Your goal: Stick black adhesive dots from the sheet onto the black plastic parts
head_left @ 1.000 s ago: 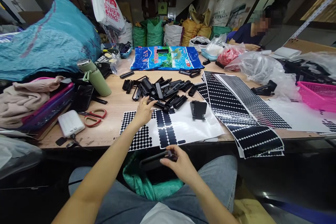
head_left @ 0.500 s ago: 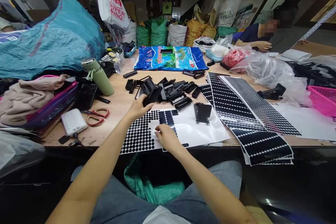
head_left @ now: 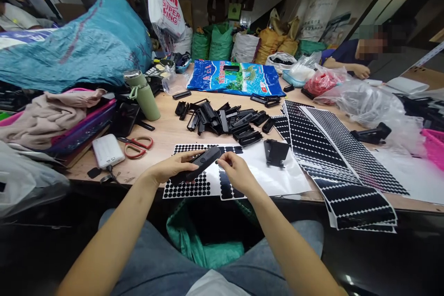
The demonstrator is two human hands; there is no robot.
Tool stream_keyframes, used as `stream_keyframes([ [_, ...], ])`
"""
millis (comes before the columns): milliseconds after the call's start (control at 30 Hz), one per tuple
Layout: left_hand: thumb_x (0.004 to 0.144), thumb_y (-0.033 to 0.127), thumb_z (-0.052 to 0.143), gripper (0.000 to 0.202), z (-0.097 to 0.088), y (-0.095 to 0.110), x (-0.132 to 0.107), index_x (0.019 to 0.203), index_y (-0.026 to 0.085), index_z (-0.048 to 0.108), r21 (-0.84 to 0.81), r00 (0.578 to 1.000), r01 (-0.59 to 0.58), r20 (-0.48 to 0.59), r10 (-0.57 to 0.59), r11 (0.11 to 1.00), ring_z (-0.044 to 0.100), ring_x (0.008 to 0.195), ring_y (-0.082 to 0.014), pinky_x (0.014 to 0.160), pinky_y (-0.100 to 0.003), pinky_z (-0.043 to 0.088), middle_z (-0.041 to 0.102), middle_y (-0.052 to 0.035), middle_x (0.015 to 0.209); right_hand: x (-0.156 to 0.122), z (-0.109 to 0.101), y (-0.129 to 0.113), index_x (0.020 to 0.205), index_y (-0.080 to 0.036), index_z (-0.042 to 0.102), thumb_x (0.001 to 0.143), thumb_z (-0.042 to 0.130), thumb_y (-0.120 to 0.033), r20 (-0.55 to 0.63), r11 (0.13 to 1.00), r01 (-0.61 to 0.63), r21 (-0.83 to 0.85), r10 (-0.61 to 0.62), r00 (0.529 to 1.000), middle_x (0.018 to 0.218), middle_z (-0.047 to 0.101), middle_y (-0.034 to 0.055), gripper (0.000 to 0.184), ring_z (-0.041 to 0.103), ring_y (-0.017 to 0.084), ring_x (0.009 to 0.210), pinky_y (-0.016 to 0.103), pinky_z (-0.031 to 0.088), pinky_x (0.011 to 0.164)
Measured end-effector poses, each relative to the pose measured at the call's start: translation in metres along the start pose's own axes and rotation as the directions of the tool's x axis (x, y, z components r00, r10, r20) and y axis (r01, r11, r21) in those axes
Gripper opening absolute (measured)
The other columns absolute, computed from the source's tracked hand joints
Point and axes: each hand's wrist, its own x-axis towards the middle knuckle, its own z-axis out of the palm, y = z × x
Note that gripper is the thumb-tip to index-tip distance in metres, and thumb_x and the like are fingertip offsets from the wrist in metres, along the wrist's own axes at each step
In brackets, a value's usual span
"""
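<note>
My left hand (head_left: 169,169) grips a long black plastic part (head_left: 201,163) above the sticker sheet (head_left: 263,173), a white sheet with rows of black dots and ovals. My right hand (head_left: 236,171) is pinched at the part's upper end, fingertips touching it; whether a sticker sits between them I cannot make out. Behind the sheet lies a pile of similar black plastic parts (head_left: 225,120). One black part (head_left: 276,151) rests on the sheet to the right.
Stacked black sticker sheets (head_left: 329,157) fan out at right. Red scissors (head_left: 137,145), a white power bank (head_left: 107,150) and a green bottle (head_left: 143,95) lie at left. A green bag (head_left: 197,240) sits between my knees. Another person (head_left: 350,55) works at the far right.
My left hand picked a black part from the pile and brought it toward me over the sheet. My right hand left the earlier part below the table, touched the sheet, then met the new part.
</note>
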Motion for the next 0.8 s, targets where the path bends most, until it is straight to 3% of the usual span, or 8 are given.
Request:
stream_keyframes([
  [133,0.065,0.020,0.068,0.064,0.014,0.002,0.003,0.126,0.025,0.046,0.049,0.999,-0.004,0.047,0.001,0.999,0.060,0.074,-0.0155,0.064,-0.030,0.051,0.060,-0.0053,0.102,-0.011,-0.007,-0.020,0.071,-0.020,0.047,0.080,0.045,-0.023,-0.049,0.991,0.096,0.093,-0.092,0.995,0.096,0.050,0.0032,0.010,0.050,0.015,0.090,0.030,0.039,0.079],
  [267,0.064,0.018,0.068,0.064,0.022,0.004,0.005,0.125,0.023,0.047,0.102,0.997,-0.032,0.076,0.024,0.994,0.059,0.075,-0.0147,0.067,-0.029,0.050,0.061,-0.0048,0.100,-0.016,-0.002,-0.021,0.069,-0.019,0.048,0.079,0.046,-0.021,-0.038,0.997,0.029,0.070,-0.027,0.999,0.100,0.049,0.0046,0.010,0.048,0.017,0.095,0.034,0.037,0.084],
  [600,0.066,0.017,0.065,0.061,0.032,0.002,0.008,0.124,0.026,0.048,0.062,0.996,0.011,0.089,-0.016,0.998,0.058,0.077,-0.0149,0.062,-0.027,0.051,0.060,-0.0028,0.098,-0.027,-0.005,-0.021,0.066,-0.019,0.049,0.078,0.048,-0.018,-0.049,1.000,0.011,-0.014,-0.012,0.999,0.099,0.049,0.0062,0.012,0.047,0.019,0.099,0.035,0.036,0.089],
  [700,0.066,0.017,0.064,0.059,0.034,0.001,0.010,0.123,0.025,0.049,0.064,0.997,0.008,0.072,-0.012,0.998,0.058,0.075,-0.0143,0.060,-0.026,0.051,0.059,-0.0028,0.098,-0.018,-0.006,-0.006,0.075,-0.019,0.052,0.077,0.051,-0.024,-0.130,0.998,0.036,-0.046,-0.042,0.991,0.099,0.050,0.0064,0.006,0.048,0.019,0.096,0.033,0.038,0.086],
  [767,0.066,0.017,0.065,0.059,0.034,0.001,0.010,0.123,0.025,0.049,0.079,0.998,0.027,0.061,-0.032,0.997,0.058,0.071,-0.0137,0.058,-0.026,0.051,0.060,-0.0023,0.093,-0.003,-0.010,0.016,0.087,-0.019,0.052,0.079,0.049,-0.031,-0.226,0.992,-0.071,-0.104,0.046,0.973,0.100,0.051,0.0075,0.014,0.050,0.018,0.092,0.031,0.040,0.081],
  [800,0.066,0.018,0.065,0.060,0.034,0.001,0.009,0.123,0.025,0.049,0.089,0.997,0.042,0.062,-0.048,0.995,0.059,0.069,-0.0136,0.058,-0.026,0.051,0.060,-0.0020,0.091,0.008,-0.013,0.029,0.092,-0.017,0.051,0.082,0.045,-0.032,-0.291,0.971,-0.187,-0.147,0.138,0.947,0.101,0.052,0.0092,0.019,0.052,0.018,0.091,0.030,0.040,0.080],
])
